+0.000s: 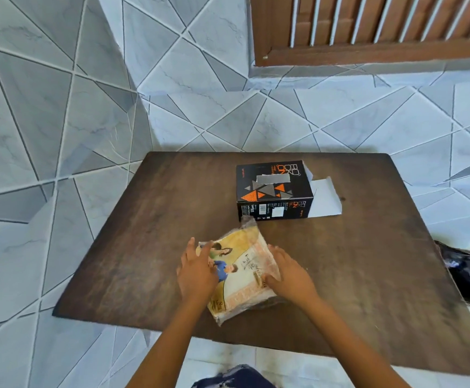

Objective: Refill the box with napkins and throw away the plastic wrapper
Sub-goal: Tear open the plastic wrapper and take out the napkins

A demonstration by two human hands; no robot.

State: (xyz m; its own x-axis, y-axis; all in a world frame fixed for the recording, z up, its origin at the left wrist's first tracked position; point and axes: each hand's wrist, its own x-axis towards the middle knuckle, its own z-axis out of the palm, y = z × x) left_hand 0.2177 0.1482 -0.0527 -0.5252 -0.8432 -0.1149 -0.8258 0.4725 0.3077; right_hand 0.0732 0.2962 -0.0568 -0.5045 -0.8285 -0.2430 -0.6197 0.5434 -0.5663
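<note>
Napkins first: the sealed napkin pack point(242, 273) lies flat on the near part of the tabletop point(149, 247), its plastic wrapper apparently unopened. Your left hand point(197, 273) rests spread on its left edge and your right hand point(291, 275) on its right edge — both open, fingers extended, pressing or steadying rather than clutching. Just beyond the pack's far corner sits the black box point(274, 189), lying on its side with its white end flap point(324, 198) folded out to the right, so the opening faces away from the pack. You seem to be at the opening step — nothing has gone into the box yet. Next, tear the wrapper and free the stack. A dark bag point(468, 273) at the right edge may serve for rubbish.
</note>
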